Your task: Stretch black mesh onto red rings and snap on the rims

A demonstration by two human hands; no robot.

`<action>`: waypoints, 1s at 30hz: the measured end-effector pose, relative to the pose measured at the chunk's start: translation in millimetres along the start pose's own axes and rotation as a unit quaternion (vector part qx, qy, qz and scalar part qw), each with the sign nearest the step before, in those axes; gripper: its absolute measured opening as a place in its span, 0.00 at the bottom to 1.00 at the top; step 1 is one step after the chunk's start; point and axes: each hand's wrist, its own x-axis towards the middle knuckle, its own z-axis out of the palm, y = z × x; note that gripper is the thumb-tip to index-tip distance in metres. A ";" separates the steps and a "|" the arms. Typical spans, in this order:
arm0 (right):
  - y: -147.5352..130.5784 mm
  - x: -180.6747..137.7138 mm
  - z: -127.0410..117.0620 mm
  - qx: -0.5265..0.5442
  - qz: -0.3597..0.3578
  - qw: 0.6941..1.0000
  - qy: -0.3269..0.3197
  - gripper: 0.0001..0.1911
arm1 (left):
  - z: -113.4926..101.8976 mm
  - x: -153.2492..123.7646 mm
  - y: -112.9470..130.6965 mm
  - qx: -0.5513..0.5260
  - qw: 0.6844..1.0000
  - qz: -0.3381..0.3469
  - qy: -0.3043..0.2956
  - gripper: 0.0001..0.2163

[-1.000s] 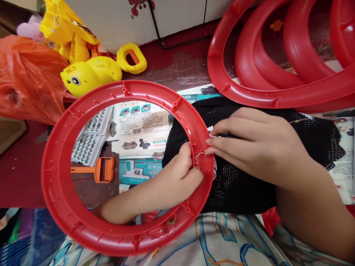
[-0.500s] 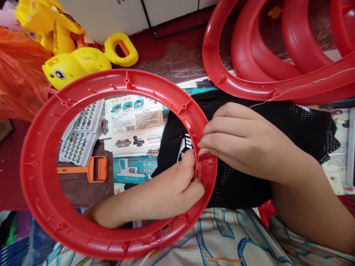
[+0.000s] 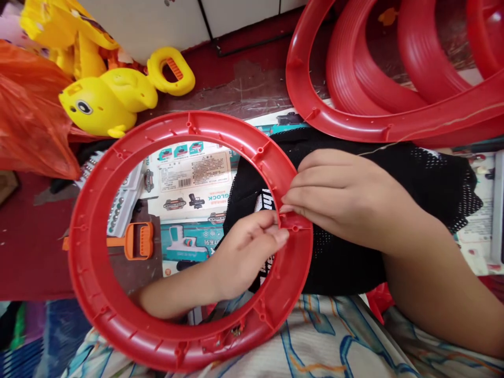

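1. Your left hand (image 3: 244, 252) reached up through the opening of the red ring (image 3: 94, 273), its fingers closed on the ring's inner edge at the right side, thumb tip against the rim.
2. Your right hand (image 3: 346, 199) lay over the black mesh fabric (image 3: 433, 184) just outside the same stretch of rim, its fingertips (image 3: 287, 202) pinched together against the ring, directly opposite your left thumb. What they pinched was too small to make out.
3. The two hands were close together, all but meeting across the rim.
4. A thin pale thread (image 3: 433, 128) ran from behind your right hand away to the right, crossing the fabric and the nearest of the stacked red rings (image 3: 354, 128).
5. The red ring was held tilted above your lap, over a patterned cloth (image 3: 334, 341); its right part overlapped the black mesh fabric.
6. Seen through the ring's opening, printed toy cartons (image 3: 192, 173) and an orange plastic piece (image 3: 137, 240) lay on the floor.
7. A yellow toy (image 3: 110, 102) sat beyond the ring's upper left, a yellow handle piece (image 3: 171, 71) just beside it.
8. An orange plastic bag (image 3: 31, 115) occupied the far left.
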 end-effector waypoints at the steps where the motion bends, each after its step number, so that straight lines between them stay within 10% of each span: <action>1: -0.4 0.1 2.0 0.007 0.000 1.000 0.005 0.12 | 0.7 2.2 -0.3 -0.019 1.000 0.003 0.019 0.15; 7: -1.2 1.1 11.4 0.017 0.007 0.999 -0.027 0.16 | 0.2 8.9 0.6 0.010 0.995 0.022 0.097 0.07; 22: -15.3 5.7 -9.1 -0.054 -0.017 0.998 0.009 0.19 | -9.7 -8.1 17.8 0.279 0.960 0.020 0.010 0.06; 30: -19.7 5.2 -11.1 0.080 0.045 0.996 -0.012 0.17 | -10.8 -13.8 23.7 0.362 0.930 -0.003 -0.055 0.06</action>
